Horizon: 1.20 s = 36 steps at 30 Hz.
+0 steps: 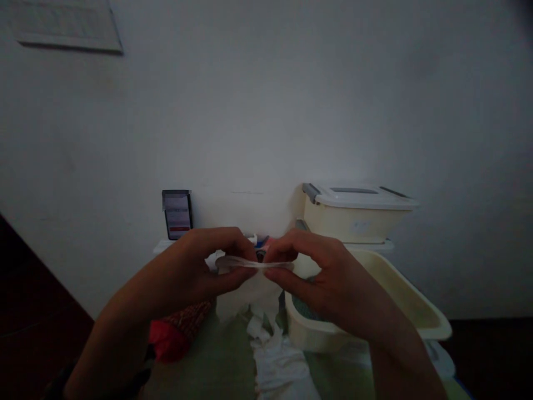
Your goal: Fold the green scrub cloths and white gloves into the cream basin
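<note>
Held item: one thin white piece, pale and seen nearly edge-on; whether it is paper or film we cannot tell. Location: raised above the table, between the two hands, near the middle of the view.

Left hand: grip narrow, thumb below and fingers above, pinching the piece near its middle.

Right hand: grip likewise narrow, thumb and fingers closed on the same piece just beside the left fingertips.

Behind and below the hands: a whitish sheet with a ragged lower edge; nearer us, a crumpled white strip on the green surface.

Left side: a red bundle with a dark patterned part, lying partly beneath the left forearm; farther back, a phone standing upright near the wall, screen lit.

Right side: a cream basin, partly covered by the right hand, with greenish contents; behind it, a cream box with a white lid, lid on.

Upper left: a pale panel on the wall.
</note>
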### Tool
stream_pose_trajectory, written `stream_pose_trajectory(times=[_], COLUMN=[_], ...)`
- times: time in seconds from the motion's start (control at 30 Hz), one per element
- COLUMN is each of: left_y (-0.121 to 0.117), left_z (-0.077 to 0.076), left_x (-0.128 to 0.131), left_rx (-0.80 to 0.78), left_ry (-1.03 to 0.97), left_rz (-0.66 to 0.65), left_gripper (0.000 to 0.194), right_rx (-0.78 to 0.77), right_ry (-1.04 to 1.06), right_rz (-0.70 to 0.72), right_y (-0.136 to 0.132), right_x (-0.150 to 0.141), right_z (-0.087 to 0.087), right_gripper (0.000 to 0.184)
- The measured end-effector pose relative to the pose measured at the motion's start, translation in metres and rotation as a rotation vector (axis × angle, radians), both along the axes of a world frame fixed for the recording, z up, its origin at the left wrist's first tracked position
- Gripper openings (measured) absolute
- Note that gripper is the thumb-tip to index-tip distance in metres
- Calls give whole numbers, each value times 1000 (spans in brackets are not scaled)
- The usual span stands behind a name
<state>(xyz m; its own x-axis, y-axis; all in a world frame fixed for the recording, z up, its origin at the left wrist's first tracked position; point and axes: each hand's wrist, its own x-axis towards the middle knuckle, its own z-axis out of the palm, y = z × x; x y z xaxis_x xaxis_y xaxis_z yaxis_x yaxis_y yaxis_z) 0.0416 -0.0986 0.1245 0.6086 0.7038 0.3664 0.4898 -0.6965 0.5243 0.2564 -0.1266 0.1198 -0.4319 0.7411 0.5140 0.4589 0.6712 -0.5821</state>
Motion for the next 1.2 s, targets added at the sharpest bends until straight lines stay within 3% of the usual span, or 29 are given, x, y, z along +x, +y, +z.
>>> stream_pose_trajectory(times=[0.23,0.5,0.77,0.93,1.03,1.2], left_y=[5,6,-2,0,1,-1], left_z=[1,-2,0,2,2,0], left_x=[-6,-8,8,7,4,2], left_rx=[85,68,21,119,159,110], left_ry=[-10,23,-61,-123,-179,-156], left_rz=[25,94,-56,49,96,49], left_gripper=[8,14,12,7,6,4], right_rx=[7,53,111,3,-53,-46], right_ry=[-12,-2,50,103,47,49], right_rz=[-77,-109,-21,-66,-60,-8], right_y=[-1,0,1,4,5,5], right_x=[9,6,-9,-10,-12,-17], right_z=[4,2,-5,-7,-8,-9], right_gripper=[11,16,7,19,9,20])
